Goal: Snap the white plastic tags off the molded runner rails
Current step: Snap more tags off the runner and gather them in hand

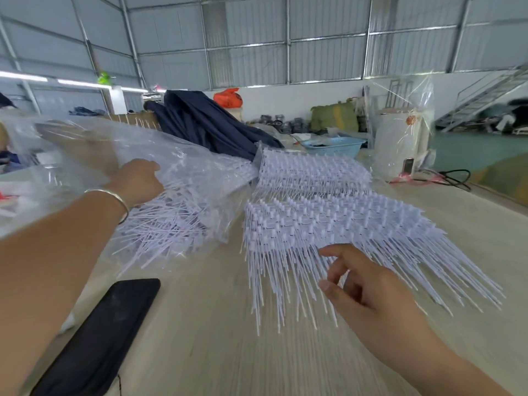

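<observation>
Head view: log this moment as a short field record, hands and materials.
left hand: grips the clear plastic bag of loose tags
right hand: open, hovering over the near tag stack, fingers loosely curled
far tag stack: behind the near one
phone: black, face down, near left forearm
table: light wood

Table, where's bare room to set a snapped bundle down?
Bare wood lies near you, between the black phone and the tag stack's dangling tips, under the right hand. The table's right edge is bare too. Left is crowded: the left hand grips the plastic bag.
</observation>
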Demonstrator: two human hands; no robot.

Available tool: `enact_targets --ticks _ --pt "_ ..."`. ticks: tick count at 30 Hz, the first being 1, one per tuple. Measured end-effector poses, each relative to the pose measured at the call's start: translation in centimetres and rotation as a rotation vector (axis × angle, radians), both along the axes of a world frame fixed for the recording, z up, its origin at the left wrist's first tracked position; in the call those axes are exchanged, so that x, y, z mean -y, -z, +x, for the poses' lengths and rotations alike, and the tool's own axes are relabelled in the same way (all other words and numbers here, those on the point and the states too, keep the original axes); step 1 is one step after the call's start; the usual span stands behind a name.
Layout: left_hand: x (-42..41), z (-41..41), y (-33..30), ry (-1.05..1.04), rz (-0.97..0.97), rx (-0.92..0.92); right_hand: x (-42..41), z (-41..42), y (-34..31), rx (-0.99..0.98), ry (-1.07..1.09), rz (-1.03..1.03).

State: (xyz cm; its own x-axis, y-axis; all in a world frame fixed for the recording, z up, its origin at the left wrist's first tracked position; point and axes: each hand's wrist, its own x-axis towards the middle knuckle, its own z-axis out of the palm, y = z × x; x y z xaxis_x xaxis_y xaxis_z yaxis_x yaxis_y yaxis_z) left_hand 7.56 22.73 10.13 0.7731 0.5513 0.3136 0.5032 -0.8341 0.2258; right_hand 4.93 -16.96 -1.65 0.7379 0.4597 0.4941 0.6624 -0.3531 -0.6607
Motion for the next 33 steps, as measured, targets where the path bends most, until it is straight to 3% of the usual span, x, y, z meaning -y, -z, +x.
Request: enact_targets --ticks 3,9,16,27,33 --pt "0.4 0.6 1.2 0.021 -0.035 0.107 0.1 0.2 -0.1 0.01 0.023 -0.007" --pt "5.4 -0.6 2.6 0.157 0.051 0.154 -0.1 0.6 0.3 -0.064 0.048 -0.099" --pt "13.7 -1.6 6.1 0.41 -0.162 0.148 0.4 2.2 1.5 -0.037 0.191 -0.247" --pt "17.4 2.7 10.7 0.225 -0.224 0.012 0.1 2.3 1.6 -0.122 0.151 -0.269" --pt "16.7 2.9 10.4 0.293 -0.3 -0.046 0.0 2.3 1.8 -0.251 0.144 -0.202"
